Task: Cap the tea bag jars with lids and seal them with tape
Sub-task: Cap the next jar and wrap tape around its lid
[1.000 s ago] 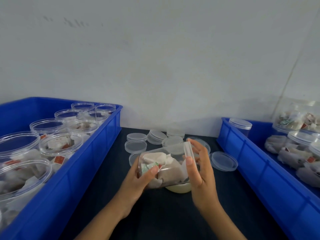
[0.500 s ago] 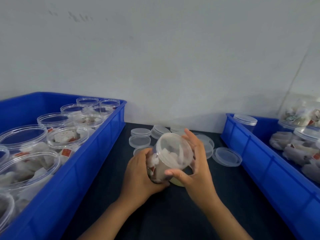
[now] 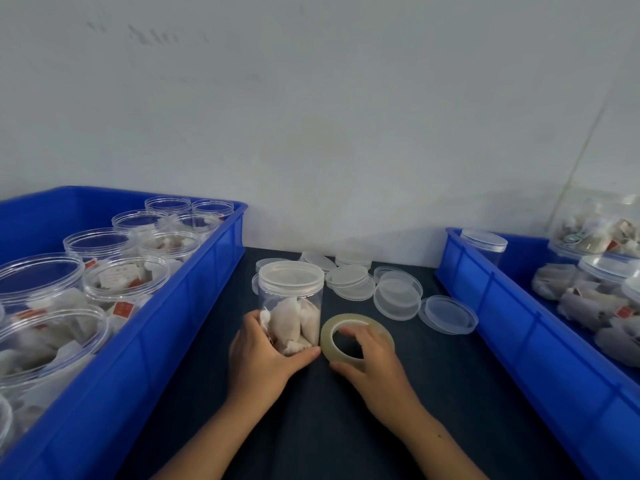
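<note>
A pale wall point(image 3: 311, 116) fills the upper half of the view. Below it lies a dark worktop point(image 3: 311, 427), flanked by two blue bins. The left bin point(image 3: 166, 358) holds many clear open jars point(image 3: 124, 282) with tea bags inside, none of them capped. The right bin point(image 3: 519, 341) holds capped jars point(image 3: 485, 242), some upright and some lying on their sides, packed with tea bags.

Between the bins, near the middle of the worktop, one jar point(image 3: 291, 306) stands upright with its lid point(image 3: 291, 277) already on; white tea bags point(image 3: 294, 323) fill its lower part. The left hand point(image 3: 263, 358) grips this jar low down, fingers curled round its left side and the thumb lying along its base at the front.

Just to the right of the jar, and close to touching it, a roll of clear yellowish tape point(image 3: 356, 337) lies flat on the worktop. The right hand point(image 3: 374, 368) holds the roll, fingers curled over its near rim into the hole and the thumb against the outside edge.

Behind the jar and tape, a scatter of spare lids point(image 3: 398, 296) lies near the wall, some stacked and overlapping, one point(image 3: 448, 315) apart near the right bin.
</note>
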The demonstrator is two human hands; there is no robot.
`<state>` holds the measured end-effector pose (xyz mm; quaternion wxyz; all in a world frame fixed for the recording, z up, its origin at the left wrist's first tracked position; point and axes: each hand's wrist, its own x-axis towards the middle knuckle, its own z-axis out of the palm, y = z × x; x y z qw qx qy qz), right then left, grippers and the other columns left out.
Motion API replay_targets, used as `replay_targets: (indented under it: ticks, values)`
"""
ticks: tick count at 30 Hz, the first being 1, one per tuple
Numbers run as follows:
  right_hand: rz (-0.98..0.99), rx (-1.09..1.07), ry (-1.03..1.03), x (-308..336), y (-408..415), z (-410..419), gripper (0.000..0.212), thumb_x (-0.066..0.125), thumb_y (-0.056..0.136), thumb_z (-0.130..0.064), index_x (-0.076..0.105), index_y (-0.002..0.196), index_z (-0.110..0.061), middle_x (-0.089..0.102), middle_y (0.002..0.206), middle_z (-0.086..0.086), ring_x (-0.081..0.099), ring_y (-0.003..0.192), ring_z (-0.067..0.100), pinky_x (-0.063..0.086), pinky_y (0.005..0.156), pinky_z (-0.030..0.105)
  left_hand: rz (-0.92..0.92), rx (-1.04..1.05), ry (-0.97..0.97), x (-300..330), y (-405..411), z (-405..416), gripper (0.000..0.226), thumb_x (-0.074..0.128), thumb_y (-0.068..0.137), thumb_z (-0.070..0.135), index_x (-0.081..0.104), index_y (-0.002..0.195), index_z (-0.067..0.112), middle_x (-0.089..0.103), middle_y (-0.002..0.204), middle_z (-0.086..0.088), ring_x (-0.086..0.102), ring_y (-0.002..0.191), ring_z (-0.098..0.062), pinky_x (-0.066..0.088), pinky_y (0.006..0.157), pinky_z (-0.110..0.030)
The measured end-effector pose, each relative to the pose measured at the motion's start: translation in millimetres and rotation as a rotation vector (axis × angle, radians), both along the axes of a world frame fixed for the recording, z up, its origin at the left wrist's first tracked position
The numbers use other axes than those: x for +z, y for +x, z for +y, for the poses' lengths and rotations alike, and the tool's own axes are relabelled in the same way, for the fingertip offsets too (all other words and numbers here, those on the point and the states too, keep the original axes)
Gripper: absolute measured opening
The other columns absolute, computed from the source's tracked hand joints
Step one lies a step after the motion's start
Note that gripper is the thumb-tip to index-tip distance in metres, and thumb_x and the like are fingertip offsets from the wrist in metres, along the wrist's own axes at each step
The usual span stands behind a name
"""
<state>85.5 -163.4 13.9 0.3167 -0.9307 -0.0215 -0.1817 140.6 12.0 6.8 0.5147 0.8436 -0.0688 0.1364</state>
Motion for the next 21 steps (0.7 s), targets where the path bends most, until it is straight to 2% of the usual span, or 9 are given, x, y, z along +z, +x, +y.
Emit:
replay_targets:
  ticks: [2,5,8,11,13,14,16,19,21]
  values:
    - [0.010,-0.005,-0.054,0,0,1,0.030,0.070,0.086,-0.028,0.059,0.114,-0.023,0.050,0.113,-0.017,0.044,0.109,0.001,0.038,0.092,0.016,-0.015,-0.009,0.012,0,-1,0,0.096,0.090,0.050,0.047,0.037,0.126,0.020,0.050,0.115,0.005,0.051,0.111,-0.021,0.047,0.089,-0.038]
    - [0.014,-0.036,-0.093,1,-1,5,0.013,0.068,0.088,-0.030,0.057,0.094,-0.024,0.048,0.098,-0.019,0.045,0.095,0.001,0.040,0.077,0.016,-0.060,-0.020,-0.085,3,-5,-1,0.108,0.090,0.050,0.043,0.031,0.138,0.021,0.045,0.130,0.005,0.044,0.125,-0.023,0.045,0.098,-0.045]
    - [0.037,-0.087,-0.125,3,-2,6,0.011,0.061,0.092,-0.033,0.056,0.094,-0.024,0.051,0.095,-0.016,0.048,0.088,0.003,0.045,0.076,0.021,-0.331,0.054,-0.133,17,-14,0,0.107,0.088,0.057,0.040,0.030,0.142,0.013,0.039,0.140,-0.001,0.041,0.130,-0.025,0.039,0.106,-0.043]
    - [0.033,-0.098,0.035,10,-6,8,0.008,0.057,0.094,-0.030,0.050,0.093,-0.025,0.058,0.088,-0.007,0.056,0.080,0.009,0.050,0.071,0.030,-0.837,0.160,0.084,28,-22,1,0.063,0.071,0.076,0.038,0.045,0.126,0.009,0.047,0.126,-0.009,0.046,0.118,-0.022,0.036,0.096,-0.030]
    - [0.058,-0.087,0.246,19,-9,12,0.009,0.056,0.095,-0.026,0.047,0.093,-0.024,0.063,0.087,0.005,0.061,0.079,0.020,0.052,0.074,0.041,-0.965,0.010,0.205,29,-28,-3,0.032,0.062,0.083,0.029,0.053,0.111,0.017,0.054,0.107,-0.001,0.053,0.098,-0.012,0.041,0.083,-0.020]
    - [0.063,-0.082,0.340,23,-10,14,0.009,0.056,0.095,-0.025,0.048,0.093,-0.022,0.064,0.086,0.009,0.061,0.077,0.023,0.052,0.075,0.044,-0.929,-0.111,0.250,29,-31,-5,0.024,0.060,0.086,0.027,0.054,0.108,0.020,0.056,0.099,0.003,0.055,0.087,-0.007,0.047,0.074,-0.018]
    - [0.068,-0.068,0.436,29,-15,15,0.007,0.056,0.096,-0.026,0.052,0.095,-0.020,0.063,0.085,0.007,0.057,0.072,0.017,0.050,0.070,0.038,-0.742,-0.303,0.294,26,-34,-9,0.026,0.062,0.088,0.025,0.058,0.113,0.022,0.060,0.091,0.011,0.058,0.074,0.001,0.053,0.062,-0.015]
    - [0.089,0.017,0.488,30,-27,15,0.009,0.052,0.097,-0.030,0.060,0.102,-0.027,0.067,0.093,-0.004,0.062,0.080,0.005,0.049,0.069,0.021,-0.467,-0.399,0.217,19,-35,-12,0.038,0.064,0.090,0.024,0.054,0.126,0.024,0.059,0.095,0.023,0.062,0.079,0.003,0.051,0.072,-0.012]
    - [0.072,0.086,0.488,26,-34,15,0.015,0.052,0.098,-0.020,0.064,0.105,-0.026,0.069,0.098,-0.007,0.065,0.088,0.005,0.052,0.076,0.023,-0.410,-0.428,0.129,17,-36,-14,0.035,0.064,0.090,0.026,0.053,0.123,0.031,0.061,0.097,0.025,0.063,0.084,0.003,0.051,0.074,-0.013]
